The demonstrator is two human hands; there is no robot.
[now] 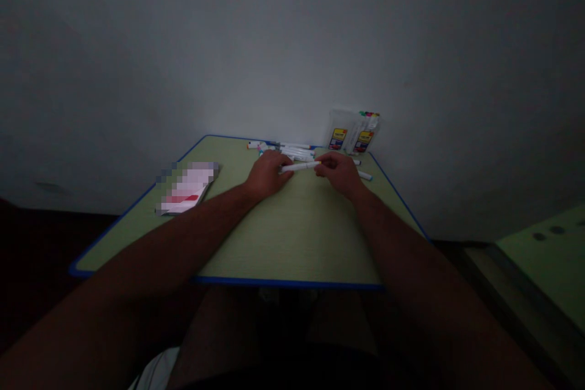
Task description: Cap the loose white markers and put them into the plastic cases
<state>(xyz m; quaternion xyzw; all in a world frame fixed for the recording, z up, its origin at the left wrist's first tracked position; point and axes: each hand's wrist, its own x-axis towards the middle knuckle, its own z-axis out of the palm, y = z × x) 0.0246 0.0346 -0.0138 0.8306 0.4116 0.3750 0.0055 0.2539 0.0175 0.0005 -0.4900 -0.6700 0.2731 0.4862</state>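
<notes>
A white marker [299, 166] lies nearly level between my two hands, just above the table. My left hand [269, 172] is closed on its left end. The fingers of my right hand [338, 172] pinch its right end, where a little yellow shows. Behind my hands several white markers [297, 152] lie in a loose pile, some with coloured ends. Partly hidden by my right hand, another marker [365, 175] with a blue end rests on the table.
The light green table [292, 244] has a blue edge and stands against a grey wall. At the back right are two clear marker cases [338, 131], the right one with coloured-tip markers inside. A blurred-out flat booklet or box [187, 189] lies at the left.
</notes>
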